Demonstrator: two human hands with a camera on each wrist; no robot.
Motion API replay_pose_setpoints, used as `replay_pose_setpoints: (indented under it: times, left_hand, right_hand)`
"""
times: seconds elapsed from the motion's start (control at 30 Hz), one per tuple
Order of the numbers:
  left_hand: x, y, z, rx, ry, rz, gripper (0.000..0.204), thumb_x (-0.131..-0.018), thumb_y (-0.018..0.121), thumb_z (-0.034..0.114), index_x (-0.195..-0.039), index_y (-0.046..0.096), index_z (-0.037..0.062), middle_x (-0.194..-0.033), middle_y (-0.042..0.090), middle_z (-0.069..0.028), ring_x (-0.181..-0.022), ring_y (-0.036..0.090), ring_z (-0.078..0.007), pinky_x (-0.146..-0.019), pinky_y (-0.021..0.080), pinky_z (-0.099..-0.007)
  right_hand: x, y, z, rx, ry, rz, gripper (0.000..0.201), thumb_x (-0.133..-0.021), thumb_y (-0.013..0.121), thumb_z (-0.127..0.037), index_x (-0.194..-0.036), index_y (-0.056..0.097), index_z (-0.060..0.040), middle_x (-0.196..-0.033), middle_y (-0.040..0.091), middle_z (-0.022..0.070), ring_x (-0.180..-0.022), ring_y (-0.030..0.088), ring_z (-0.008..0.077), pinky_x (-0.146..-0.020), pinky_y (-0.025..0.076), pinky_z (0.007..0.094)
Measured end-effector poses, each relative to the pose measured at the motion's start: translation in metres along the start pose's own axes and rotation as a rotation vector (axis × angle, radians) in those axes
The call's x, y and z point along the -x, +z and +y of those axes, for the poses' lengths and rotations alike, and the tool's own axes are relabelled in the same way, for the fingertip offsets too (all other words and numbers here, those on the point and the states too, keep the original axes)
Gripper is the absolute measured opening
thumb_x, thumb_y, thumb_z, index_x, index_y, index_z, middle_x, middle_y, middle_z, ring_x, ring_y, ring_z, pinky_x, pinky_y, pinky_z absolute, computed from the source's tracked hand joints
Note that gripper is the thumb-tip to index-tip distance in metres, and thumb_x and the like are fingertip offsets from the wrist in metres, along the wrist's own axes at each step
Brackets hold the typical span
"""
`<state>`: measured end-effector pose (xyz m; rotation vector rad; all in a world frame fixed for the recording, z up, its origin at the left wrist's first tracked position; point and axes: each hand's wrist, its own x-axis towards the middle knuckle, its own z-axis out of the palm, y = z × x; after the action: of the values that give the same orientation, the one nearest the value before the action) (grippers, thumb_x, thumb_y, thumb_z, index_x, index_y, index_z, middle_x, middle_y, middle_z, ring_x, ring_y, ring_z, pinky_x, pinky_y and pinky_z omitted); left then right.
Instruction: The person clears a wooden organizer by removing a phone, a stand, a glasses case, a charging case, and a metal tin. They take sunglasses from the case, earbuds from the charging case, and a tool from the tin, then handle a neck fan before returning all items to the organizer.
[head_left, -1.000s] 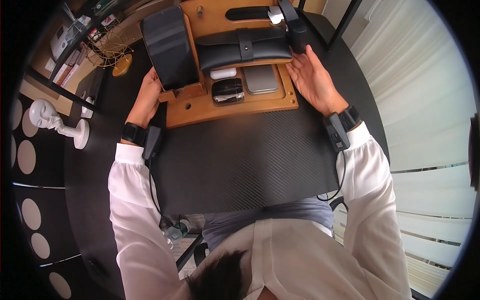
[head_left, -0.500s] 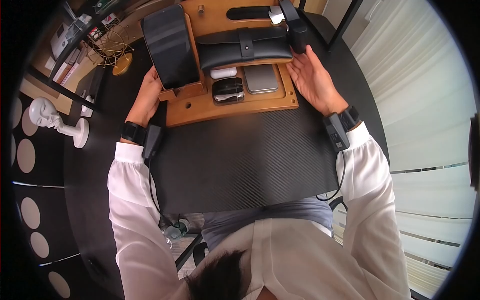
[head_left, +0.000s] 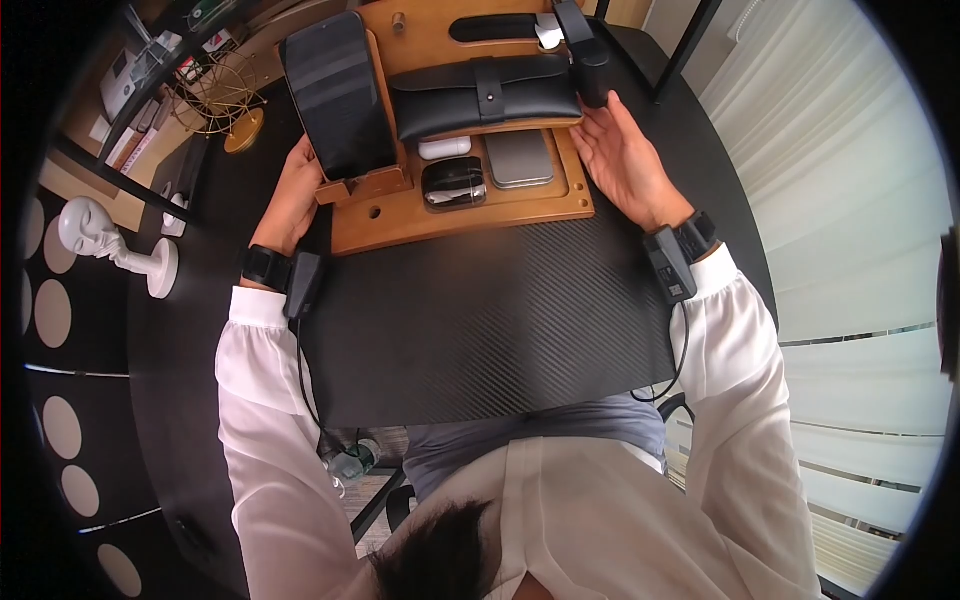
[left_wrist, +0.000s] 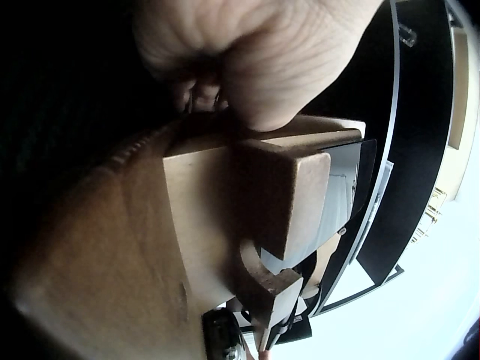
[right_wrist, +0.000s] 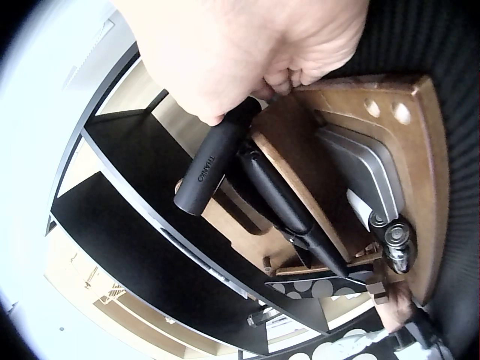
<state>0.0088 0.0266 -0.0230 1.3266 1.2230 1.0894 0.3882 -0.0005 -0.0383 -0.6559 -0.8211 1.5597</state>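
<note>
Smooth wooden organiser [head_left: 480, 212], glossy black phone [head_left: 342, 95], matt metal case [head_left: 521, 159] (brushed-looking).

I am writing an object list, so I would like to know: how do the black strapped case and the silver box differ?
The black strapped case is long and narrow; the silver box is shorter and nearly square. The case has a strap across its middle, while the box has a plain lid. The case lies higher than the box. Both rest on the wooden organizer.
</note>
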Motion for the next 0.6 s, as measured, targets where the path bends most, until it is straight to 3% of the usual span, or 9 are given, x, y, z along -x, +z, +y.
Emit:
replay_pose_setpoints:
  times: [0.27,0.57,0.6]
  left_hand:
    - [0.0042,0.0041,0.0053,-0.019,-0.008,0.011,0.039,-0.101,0.037,-0.004,-0.135,0.054,-0.0002,-0.134,0.063,-0.0077,-0.12,0.063,-0.017,-0.103,0.05,-0.0328]
    - [0.0056,0.0065,0.0073,-0.014,-0.002,0.013,0.043,-0.099,0.034,-0.006,-0.138,0.052,0.0,-0.137,0.061,-0.0084,-0.122,0.062,-0.0179,-0.105,0.049,-0.0333]
    - [0.0058,0.0067,0.0075,-0.019,0.003,0.011,0.044,-0.099,0.034,-0.006,-0.138,0.052,0.0,-0.137,0.061,-0.0085,-0.122,0.061,-0.0182,-0.105,0.049,-0.0335]
  right_hand:
    - [-0.0006,-0.0006,-0.0001,-0.002,0.003,-0.01,0.063,-0.11,0.044,-0.045,-0.146,0.04,0.0058,-0.152,0.043,0.0173,-0.142,0.041,0.0222,-0.124,0.029,0.0303]
    - [0.0003,0.0004,-0.0005,0.025,0.008,-0.015,0.074,-0.11,0.038,-0.05,-0.154,0.028,0.0086,-0.159,0.036,0.02,-0.149,0.033,0.0239,-0.127,0.023,0.0311]
    - [-0.0003,-0.0011,-0.0002,0.009,0.006,-0.021,0.071,-0.11,0.04,-0.049,-0.152,0.032,0.0071,-0.155,0.04,0.0177,-0.143,0.039,0.0221,-0.124,0.028,0.0301]
